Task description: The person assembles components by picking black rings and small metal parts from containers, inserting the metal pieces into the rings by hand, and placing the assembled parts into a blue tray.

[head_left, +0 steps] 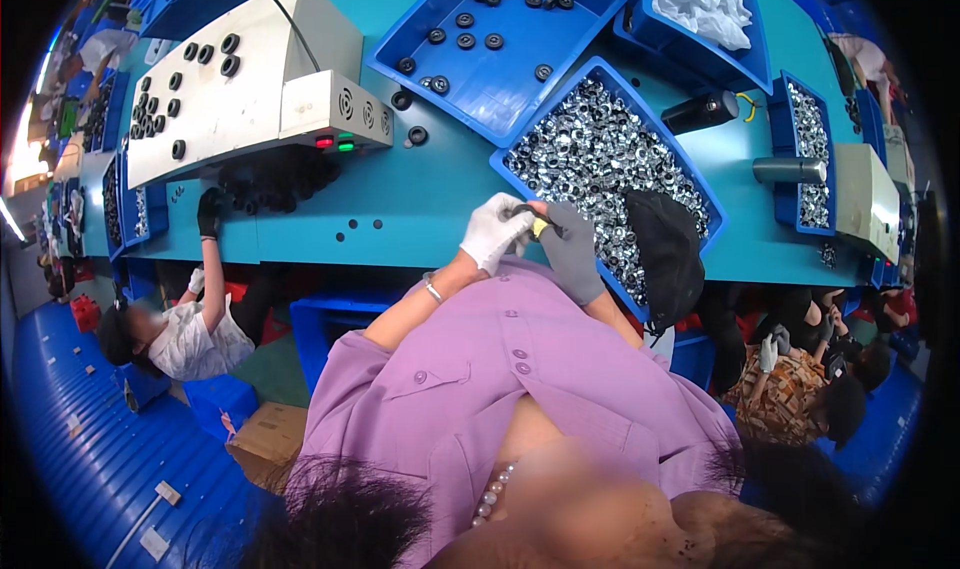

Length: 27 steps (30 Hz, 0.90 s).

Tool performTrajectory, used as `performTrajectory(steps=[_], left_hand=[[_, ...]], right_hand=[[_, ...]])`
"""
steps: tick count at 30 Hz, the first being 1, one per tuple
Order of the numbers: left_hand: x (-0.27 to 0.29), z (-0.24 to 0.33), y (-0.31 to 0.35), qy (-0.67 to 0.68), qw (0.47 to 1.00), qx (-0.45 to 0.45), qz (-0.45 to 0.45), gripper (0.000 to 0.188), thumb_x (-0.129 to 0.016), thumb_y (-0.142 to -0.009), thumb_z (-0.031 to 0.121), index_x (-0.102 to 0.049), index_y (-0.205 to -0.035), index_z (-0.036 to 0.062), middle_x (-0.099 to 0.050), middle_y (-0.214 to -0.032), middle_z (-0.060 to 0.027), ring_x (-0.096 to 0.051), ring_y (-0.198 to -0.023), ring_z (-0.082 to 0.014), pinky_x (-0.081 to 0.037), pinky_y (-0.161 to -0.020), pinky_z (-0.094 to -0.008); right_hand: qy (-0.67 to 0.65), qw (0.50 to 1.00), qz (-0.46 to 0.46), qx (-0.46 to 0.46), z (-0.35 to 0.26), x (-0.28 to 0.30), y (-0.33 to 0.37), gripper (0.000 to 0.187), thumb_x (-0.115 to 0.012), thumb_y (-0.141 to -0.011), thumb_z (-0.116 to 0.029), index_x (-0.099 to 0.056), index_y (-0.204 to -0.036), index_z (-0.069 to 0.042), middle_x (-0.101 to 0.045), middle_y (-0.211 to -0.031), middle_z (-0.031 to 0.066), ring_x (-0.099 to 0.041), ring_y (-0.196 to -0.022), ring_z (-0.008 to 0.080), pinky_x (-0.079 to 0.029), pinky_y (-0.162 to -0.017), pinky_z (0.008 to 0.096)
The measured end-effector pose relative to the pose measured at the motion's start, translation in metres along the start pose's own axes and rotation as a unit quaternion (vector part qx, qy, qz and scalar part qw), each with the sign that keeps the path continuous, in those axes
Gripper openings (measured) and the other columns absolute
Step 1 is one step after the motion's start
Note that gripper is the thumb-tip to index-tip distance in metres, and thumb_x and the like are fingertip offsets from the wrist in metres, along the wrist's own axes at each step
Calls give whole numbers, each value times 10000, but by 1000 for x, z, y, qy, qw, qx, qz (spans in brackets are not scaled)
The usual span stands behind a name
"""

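Observation:
My left hand (493, 231), in a white glove, and my right hand (573, 256), in a grey glove, meet at the near edge of a blue tray (512, 166) filled with small shiny metal rings (590, 149). Between the fingertips of both hands is a small black and yellow part (541, 227); the left pinches its dark end and the right pinches the yellow end. My left wrist wears a bracelet (432, 288). A black cap (665, 254) lies on the tray's near right corner.
On the teal table, a blue tray of black rubber rings (490, 39) sits behind, a tray of white cloth (700, 4) to the right, a black bottle (700, 112), and a beige machine box (240, 69). A co-worker's black-gloved hand (210, 212) reaches black parts (275, 179) at left.

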State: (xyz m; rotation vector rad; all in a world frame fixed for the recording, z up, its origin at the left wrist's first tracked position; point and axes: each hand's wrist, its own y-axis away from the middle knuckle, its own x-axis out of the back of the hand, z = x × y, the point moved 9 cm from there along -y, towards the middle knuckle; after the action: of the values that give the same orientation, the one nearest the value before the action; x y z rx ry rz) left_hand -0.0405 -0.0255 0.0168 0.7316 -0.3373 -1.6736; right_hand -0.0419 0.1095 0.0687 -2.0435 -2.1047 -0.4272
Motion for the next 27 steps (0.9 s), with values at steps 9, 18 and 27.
performTrajectory(steps=[9, 18, 27], left_hand=[[23, -8, -13, -175, 979, -88, 65, 145, -713, -848, 122, -620, -883, 17, -651, -744, -52, -591, -576, -94, -466, -483, -248], [21, -33, -16, 103, 993, 65, 2, 634, -334, -1000, 598, -587, -1133, 33, -548, -740, -44, -549, -477, -141, -442, -396, -283], [22, -16, -7, 42, 997, 53, 27, 218, -636, -946, 210, -613, -1009, 3, -605, -738, -35, -551, -530, -103, -438, -447, -252]], right_hand=[[22, 999, -17, 36, 14, -17, 8, 370, -554, -785, 26, -694, -1124, -18, -511, -771, 87, -508, -649, 151, -400, -581, 291], [-319, 928, -44, -187, 46, -33, 2, 299, -544, -923, -23, -618, -1202, 57, -671, -970, 63, -626, -782, 111, -527, -723, 259], [-290, 938, -67, -177, 43, -41, 1, 291, -538, -910, -18, -636, -1174, 54, -670, -942, 63, -610, -766, 93, -522, -715, 247]])
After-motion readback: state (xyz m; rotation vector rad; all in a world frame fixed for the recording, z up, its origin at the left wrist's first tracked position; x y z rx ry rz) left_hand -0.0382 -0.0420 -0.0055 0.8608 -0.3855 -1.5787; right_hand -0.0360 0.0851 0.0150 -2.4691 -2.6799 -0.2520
